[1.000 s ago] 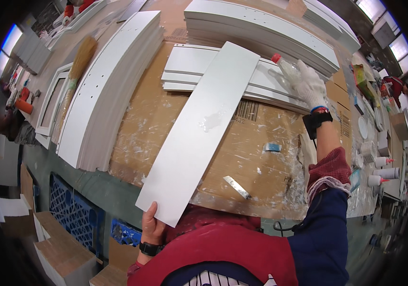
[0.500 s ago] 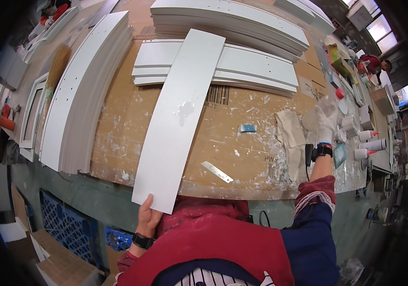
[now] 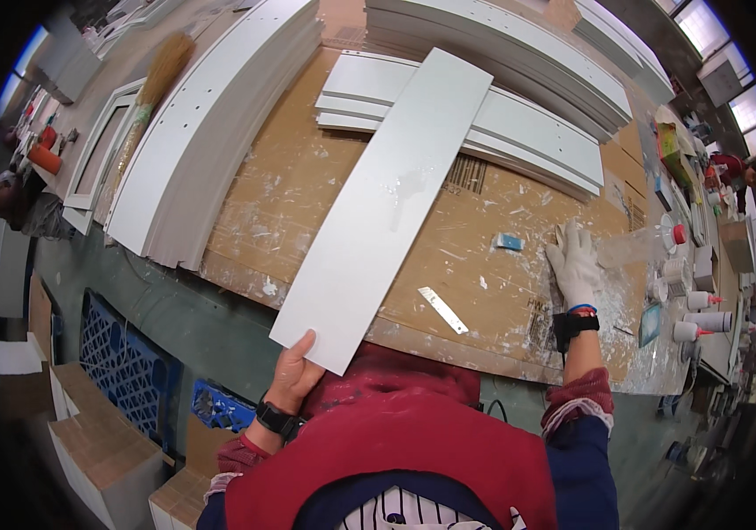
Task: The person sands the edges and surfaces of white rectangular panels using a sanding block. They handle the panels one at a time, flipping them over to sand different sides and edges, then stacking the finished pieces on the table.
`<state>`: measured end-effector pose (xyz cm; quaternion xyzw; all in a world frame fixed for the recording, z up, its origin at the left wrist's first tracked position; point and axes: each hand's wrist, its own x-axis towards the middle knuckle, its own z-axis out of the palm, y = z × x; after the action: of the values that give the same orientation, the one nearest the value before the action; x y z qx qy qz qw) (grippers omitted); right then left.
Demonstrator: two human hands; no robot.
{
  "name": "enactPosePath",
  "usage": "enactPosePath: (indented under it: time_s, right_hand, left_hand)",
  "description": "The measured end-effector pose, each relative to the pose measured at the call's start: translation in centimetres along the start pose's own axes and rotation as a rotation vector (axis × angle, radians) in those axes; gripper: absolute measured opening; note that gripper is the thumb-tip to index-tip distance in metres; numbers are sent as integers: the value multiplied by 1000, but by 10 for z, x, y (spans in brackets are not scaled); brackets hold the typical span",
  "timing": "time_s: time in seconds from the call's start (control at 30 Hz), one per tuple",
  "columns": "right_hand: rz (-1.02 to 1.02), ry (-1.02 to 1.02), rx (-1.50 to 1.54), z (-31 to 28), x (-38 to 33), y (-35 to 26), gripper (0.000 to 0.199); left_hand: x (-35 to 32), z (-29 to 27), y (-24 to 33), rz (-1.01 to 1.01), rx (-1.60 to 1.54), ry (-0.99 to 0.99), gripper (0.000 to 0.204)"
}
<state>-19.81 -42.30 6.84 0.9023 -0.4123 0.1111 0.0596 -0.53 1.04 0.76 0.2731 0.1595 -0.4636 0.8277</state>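
Note:
My left hand (image 3: 294, 371) holds the near end of a long white board (image 3: 387, 194), thumb on top and fingers beneath. The board slants away and rests across several stacked white boards (image 3: 537, 146). A wet, shiny patch (image 3: 406, 196) lies on its upper face. My right hand (image 3: 576, 269), in a white glove, is low over the cardboard at the right, where a beige cloth lay. The cloth looks bunched in the glove, though it hardly stands out from it. A clear bottle with a red cap (image 3: 643, 245) lies beside the glove.
A flat metal strip (image 3: 443, 309) and a small blue item (image 3: 509, 241) lie on the stained cardboard (image 3: 475, 274). Tall board stacks stand left (image 3: 210, 124) and behind (image 3: 510, 44). A straw brush (image 3: 162, 75) leans at left; white bottles (image 3: 691, 331) lie at right.
My right hand has come from beside the bottle toward me and left, onto the cloth, which no longer lies spread out. My left hand keeps its hold on the board. The view has turned.

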Motion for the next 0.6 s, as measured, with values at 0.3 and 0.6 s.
enactPosePath:
  time_s: [0.3, 0.6]
  right_hand:
    - [-246, 32, 396, -43, 47, -51, 21]
    - [-1221, -196, 427, -62, 17, -259, 10]
  left_hand:
    - [-7, 29, 7, 131, 112, -88, 55]
    - [-14, 29, 16, 164, 167, -55, 57]
